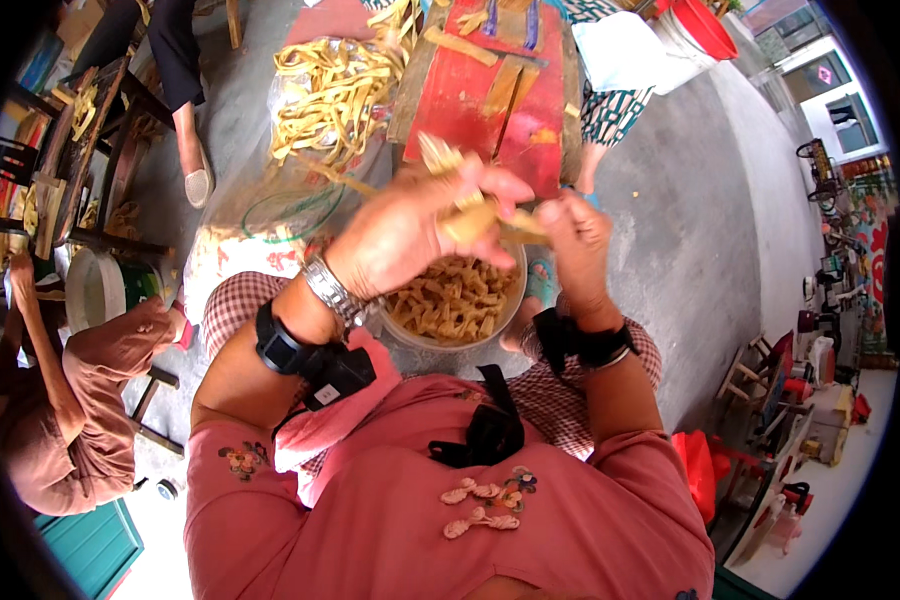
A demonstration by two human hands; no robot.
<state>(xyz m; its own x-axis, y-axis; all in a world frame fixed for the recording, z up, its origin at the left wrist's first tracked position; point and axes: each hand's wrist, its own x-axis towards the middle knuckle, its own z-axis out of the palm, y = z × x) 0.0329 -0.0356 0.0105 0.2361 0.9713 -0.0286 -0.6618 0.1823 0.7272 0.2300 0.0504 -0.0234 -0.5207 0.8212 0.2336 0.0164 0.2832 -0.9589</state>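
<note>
Above the bowl, my left hand (395,228) is curled around a pale yellow strip (467,224), whose frayed end sticks up past the fingers. My right hand (578,240) is closed in a pinch on the strip's other end, close to the left fingertips. Both hands are slightly blurred. Directly below them, between my knees, a round pale bowl (454,346) is filled with short yellow-brown knotted pieces (450,302). Beyond my left hand lies a heap of long yellow strips (328,95) on clear plastic sheeting.
A red-topped wooden bench (450,110) stands ahead, with several flat strips on it. At left, a seated person (40,420) is near a white bucket (95,290) and a dark wooden rack (85,140). A white bucket with a red basin (705,30) stands far right.
</note>
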